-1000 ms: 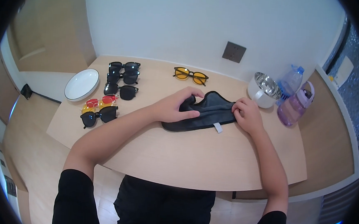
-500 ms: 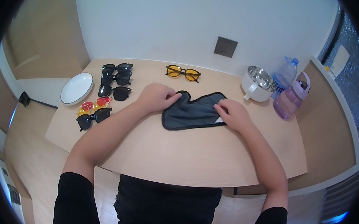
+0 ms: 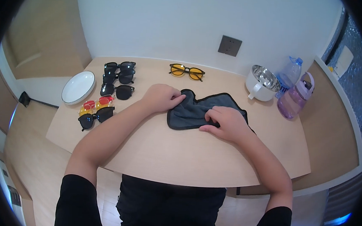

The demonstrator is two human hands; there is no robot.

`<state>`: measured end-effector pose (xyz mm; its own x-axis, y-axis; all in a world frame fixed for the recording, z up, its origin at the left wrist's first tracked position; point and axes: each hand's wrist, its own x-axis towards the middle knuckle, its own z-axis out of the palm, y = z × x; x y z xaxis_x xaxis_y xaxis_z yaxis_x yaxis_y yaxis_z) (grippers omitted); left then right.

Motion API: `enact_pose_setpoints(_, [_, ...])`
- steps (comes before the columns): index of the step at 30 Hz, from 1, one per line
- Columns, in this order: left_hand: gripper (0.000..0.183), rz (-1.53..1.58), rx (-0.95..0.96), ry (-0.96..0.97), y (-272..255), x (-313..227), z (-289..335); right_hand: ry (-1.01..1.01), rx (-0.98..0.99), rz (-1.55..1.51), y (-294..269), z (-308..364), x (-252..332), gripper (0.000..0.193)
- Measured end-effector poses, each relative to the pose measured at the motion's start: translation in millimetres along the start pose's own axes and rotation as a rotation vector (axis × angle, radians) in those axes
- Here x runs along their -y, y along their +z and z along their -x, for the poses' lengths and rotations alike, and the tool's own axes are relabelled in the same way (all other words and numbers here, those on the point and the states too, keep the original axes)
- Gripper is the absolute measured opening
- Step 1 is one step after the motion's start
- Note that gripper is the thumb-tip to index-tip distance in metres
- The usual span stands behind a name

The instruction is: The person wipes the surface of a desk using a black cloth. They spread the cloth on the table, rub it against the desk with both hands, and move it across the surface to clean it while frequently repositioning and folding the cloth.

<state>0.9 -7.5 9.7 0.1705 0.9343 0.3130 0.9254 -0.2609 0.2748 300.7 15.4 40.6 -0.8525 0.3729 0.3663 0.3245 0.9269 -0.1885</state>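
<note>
The left hand [image 3: 162, 98] touches the left end of the dark-gray cloth [image 3: 187, 115] and the right hand [image 3: 228, 123], half-curled, lies over its right half — whether either grips cannot be told — its long axis running sideways between the tabletop's [image 3: 166, 157] back and front edges.

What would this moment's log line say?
grey cloth: wrinkled, on table | left hand: at left edge | right hand: over it

The dark grey cloth [image 3: 193, 110] (edged in black) lies creased on the pale table [image 3: 178, 160], its far edge dipping inward.
</note>
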Motion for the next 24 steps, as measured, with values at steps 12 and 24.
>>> enact_pose_setpoints(12, [0.042,-0.012,0.06,-0.047,-3.6,-3.0,0.4,-0.016,0.346,-0.473,-1.6,8.6,36.3,0.033])
enact_pose_setpoints(24, [0.041,-0.028,-0.193,-0.182,5.9,1.7,-2.4,0.331,0.005,0.12,1.4,2.5,-42.4,0.046])
